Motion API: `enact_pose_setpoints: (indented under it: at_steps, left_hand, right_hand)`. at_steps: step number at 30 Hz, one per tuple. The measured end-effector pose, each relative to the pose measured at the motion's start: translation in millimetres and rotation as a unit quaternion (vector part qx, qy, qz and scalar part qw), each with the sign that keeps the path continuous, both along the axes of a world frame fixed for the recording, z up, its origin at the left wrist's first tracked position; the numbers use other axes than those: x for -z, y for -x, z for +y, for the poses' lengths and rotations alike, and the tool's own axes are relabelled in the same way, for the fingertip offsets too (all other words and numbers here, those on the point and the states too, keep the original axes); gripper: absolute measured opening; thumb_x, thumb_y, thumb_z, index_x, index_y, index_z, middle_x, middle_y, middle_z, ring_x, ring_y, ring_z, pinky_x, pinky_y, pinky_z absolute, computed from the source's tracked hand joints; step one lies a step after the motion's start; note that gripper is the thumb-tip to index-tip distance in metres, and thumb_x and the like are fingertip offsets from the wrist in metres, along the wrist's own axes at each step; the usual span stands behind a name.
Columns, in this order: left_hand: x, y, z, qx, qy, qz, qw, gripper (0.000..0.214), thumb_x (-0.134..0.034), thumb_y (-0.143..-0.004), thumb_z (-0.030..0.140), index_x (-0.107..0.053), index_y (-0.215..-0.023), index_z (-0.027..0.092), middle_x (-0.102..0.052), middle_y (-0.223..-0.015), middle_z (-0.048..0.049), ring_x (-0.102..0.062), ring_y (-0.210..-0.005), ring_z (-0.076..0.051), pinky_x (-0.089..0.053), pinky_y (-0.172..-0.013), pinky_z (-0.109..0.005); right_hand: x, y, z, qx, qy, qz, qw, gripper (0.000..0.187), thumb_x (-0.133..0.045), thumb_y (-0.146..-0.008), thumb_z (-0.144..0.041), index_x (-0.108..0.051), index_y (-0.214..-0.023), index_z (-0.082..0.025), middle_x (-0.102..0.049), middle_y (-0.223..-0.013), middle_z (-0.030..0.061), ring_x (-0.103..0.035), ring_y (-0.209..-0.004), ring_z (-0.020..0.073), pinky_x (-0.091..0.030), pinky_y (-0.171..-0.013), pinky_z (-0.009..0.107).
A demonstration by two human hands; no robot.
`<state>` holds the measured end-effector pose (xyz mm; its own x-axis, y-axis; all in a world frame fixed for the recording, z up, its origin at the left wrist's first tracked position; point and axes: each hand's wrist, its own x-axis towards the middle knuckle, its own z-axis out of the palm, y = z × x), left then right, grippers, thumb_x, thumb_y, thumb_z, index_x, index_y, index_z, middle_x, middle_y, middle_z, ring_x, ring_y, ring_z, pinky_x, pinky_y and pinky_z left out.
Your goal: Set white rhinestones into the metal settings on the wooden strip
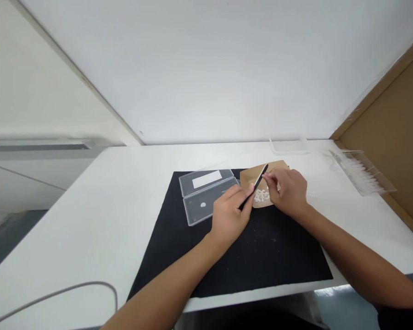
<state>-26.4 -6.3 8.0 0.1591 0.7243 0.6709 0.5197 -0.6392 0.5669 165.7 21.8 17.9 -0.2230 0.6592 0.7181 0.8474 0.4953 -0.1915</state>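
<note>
My left hand is closed around a slim black stick with a white strip along one side. The stick points up and away to the right. Beside its far end, my right hand is closed in a pinch; whatever lies between those fingertips is too small to make out. Beneath both hands lies a brown paper tray holding many small white pieces. Left of it, a hinged clear plastic case lies with its lid raised, a white label on the lid and a small white piece inside.
A black mat covers part of the white table. Farther back stands a clear tray. On the right, a clear divided box sits against a brown board. A grey cable curves at front left.
</note>
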Motion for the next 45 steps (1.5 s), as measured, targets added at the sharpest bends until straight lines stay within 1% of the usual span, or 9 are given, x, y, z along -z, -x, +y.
enact_pose_setpoints:
  at_steps: [8, 12, 16, 20, 24, 28, 33, 38, 45]
  left_hand:
    - [1.9, 0.5, 1.4, 0.001, 0.010, -0.002, 1.000, 0.018, -0.064, -0.102, 0.024, -0.080, -0.108, 0.019, -0.073, -0.081, -0.0036, -0.068, -0.073, -0.015, -0.057, -0.070, -0.027]
    - [1.1, 1.1, 0.6, 0.003, 0.022, -0.003, 1.000, 0.017, -0.065, -0.102, 0.023, -0.081, -0.101, 0.019, -0.072, -0.078, -0.0025, -0.066, -0.070, -0.014, -0.056, -0.068, -0.027]
    - [0.6, 1.6, 0.0, 0.000, 0.023, -0.006, 1.000, 0.018, -0.065, -0.102, 0.025, -0.081, -0.105, 0.019, -0.074, -0.081, -0.0036, -0.068, -0.073, -0.015, -0.056, -0.070, -0.027]
    - [1.5, 1.7, 1.1, 0.006, 0.031, -0.011, 0.999, 0.019, -0.065, -0.102, 0.027, -0.082, -0.103, 0.019, -0.072, -0.076, -0.0027, -0.066, -0.069, -0.014, -0.055, -0.067, -0.027]
    - [2.3, 1.4, 2.4, 0.008, 0.034, -0.031, 0.999, 0.016, -0.068, -0.100, 0.026, -0.083, -0.105, 0.021, -0.072, -0.076, -0.0015, -0.065, -0.067, -0.014, -0.054, -0.065, -0.026]
    - [0.0, 1.0, 1.3, 0.011, 0.036, -0.027, 0.999, 0.015, -0.068, -0.100, 0.025, -0.083, -0.101, 0.020, -0.073, -0.076, -0.0016, -0.065, -0.067, -0.014, -0.054, -0.064, -0.026]
    - [-2.4, 1.2, 1.2, 0.004, 0.041, -0.039, 0.998, 0.014, -0.072, -0.098, 0.025, -0.083, -0.105, 0.021, -0.074, -0.077, -0.0011, -0.065, -0.066, -0.013, -0.055, -0.064, -0.026]
    - [-1.5, 2.5, 2.8, 0.019, 0.023, -0.053, 0.998, 0.013, -0.072, -0.098, 0.023, -0.083, -0.103, 0.020, -0.073, -0.075, -0.0006, -0.065, -0.065, -0.012, -0.055, -0.063, -0.025]
    - [-5.7, 4.8, -1.0, 0.012, -0.018, -0.013, 1.000, 0.017, -0.071, -0.098, 0.021, -0.078, -0.113, 0.017, -0.075, -0.086, -0.0045, -0.068, -0.073, -0.014, -0.057, -0.069, -0.026]
  right_hand:
    - [4.1, -1.0, 2.2, 0.001, 0.022, -0.011, 1.000, 0.027, -0.055, -0.105, -0.034, -0.058, -0.081, -0.022, -0.065, -0.069, 0.0002, -0.053, -0.063, 0.0165, -0.032, -0.067, 0.034]
    - [2.8, -2.3, 2.3, -0.045, 0.041, -0.042, 0.997, 0.028, -0.054, -0.105, -0.032, -0.056, -0.079, -0.022, -0.063, -0.067, -0.0004, -0.052, -0.063, 0.0161, -0.033, -0.069, 0.034]
    - [1.2, -2.5, 1.8, -0.019, 0.029, -0.019, 0.999, 0.027, -0.054, -0.105, -0.032, -0.056, -0.080, -0.022, -0.065, -0.069, 0.0000, -0.053, -0.063, 0.0162, -0.032, -0.070, 0.034]
    - [0.8, -3.4, 3.3, -0.070, 0.035, -0.045, 0.996, 0.028, -0.052, -0.105, -0.029, -0.053, -0.078, -0.022, -0.065, -0.069, 0.0001, -0.053, -0.063, 0.0156, -0.031, -0.070, 0.034]
    - [1.1, -4.3, 4.2, -0.039, 0.022, -0.026, 0.999, 0.028, -0.053, -0.105, -0.030, -0.053, -0.078, -0.022, -0.064, -0.068, -0.0004, -0.052, -0.061, 0.0153, -0.030, -0.070, 0.034]
    - [0.8, -4.1, 2.9, -0.078, 0.036, -0.052, 0.995, 0.030, -0.051, -0.106, -0.028, -0.052, -0.077, -0.021, -0.063, -0.066, -0.0011, -0.052, -0.060, 0.0146, -0.031, -0.071, 0.035]
    - [0.1, -6.5, 4.5, -0.019, 0.021, -0.022, 0.999, 0.026, -0.053, -0.106, -0.030, -0.054, -0.080, -0.022, -0.067, -0.070, -0.0005, -0.053, -0.061, 0.0149, -0.032, -0.072, 0.035]
    - [0.6, -4.1, -1.6, -0.087, 0.025, -0.048, 0.995, 0.027, -0.053, -0.106, -0.027, -0.051, -0.080, -0.022, -0.066, -0.069, -0.0014, -0.056, -0.062, 0.0147, -0.033, -0.071, 0.035]
    - [1.8, -14.8, -3.1, -0.122, -0.012, 0.058, 0.991, 0.014, -0.062, -0.103, -0.024, -0.056, -0.090, -0.023, -0.074, -0.082, -0.0006, -0.067, -0.072, 0.0154, -0.040, -0.075, 0.036]
